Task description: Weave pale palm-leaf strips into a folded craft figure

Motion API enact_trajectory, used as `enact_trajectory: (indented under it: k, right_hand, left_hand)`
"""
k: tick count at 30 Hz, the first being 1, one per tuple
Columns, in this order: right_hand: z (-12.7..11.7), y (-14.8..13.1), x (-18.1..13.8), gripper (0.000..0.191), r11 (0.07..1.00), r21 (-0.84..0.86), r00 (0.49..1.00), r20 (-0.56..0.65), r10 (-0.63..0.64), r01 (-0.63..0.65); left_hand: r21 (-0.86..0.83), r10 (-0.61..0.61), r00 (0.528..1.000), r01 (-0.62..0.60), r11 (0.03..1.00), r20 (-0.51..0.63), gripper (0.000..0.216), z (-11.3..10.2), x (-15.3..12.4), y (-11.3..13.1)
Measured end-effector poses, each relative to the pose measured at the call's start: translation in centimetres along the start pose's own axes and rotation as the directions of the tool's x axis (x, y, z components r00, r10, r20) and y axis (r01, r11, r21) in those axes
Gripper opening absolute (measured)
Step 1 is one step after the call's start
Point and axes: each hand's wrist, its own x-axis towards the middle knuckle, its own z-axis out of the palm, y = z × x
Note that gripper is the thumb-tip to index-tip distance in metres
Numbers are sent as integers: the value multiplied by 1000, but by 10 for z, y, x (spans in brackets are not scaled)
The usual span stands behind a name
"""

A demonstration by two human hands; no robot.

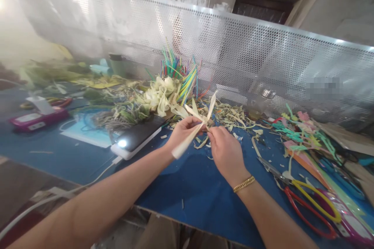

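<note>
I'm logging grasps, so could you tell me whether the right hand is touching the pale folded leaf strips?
Touching: in the head view, the right hand pinches the pale folded leaf strips at their crossing point.

Both hands meet over the middle of the surface (189,190), the left hand (182,132) and right hand (224,149) pinching leaf strips (195,122). Behind them stand straws (178,72) before a perforated screen (263,58). A phone (136,138) lies left, scissors (304,194) right.

blue table (187,190), pale cream strips (193,128), red-and-yellow scissors (309,202).
</note>
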Motion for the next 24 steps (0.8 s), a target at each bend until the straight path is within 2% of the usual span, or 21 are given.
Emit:
enact_trajectory:
  k: [5,10,15,19,24]
  right_hand:
    - [-6,3,-2,27,973,-220,994,-66,-90,73]
    - [-14,7,-3,26,954,-260,983,-70,-172,149]
    - [-20,9,1,25,949,-292,978,-128,-165,122]
    - [-21,10,5,24,956,-244,980,-63,-187,166]
    - [-20,12,9,19,977,-21,976,-50,-212,211]
  left_hand:
    - [85,-30,999,32,996,-23,25,-3,3,0]
    - [112,-9,996,18,993,-85,27,-2,2,3]
    - [198,27,996,-9,980,-88,29,0,1,6]
    - [320,100,992,-70,945,-79,30,-2,1,7]
    - [435,134,991,-110,894,-25,28,-5,2,6]
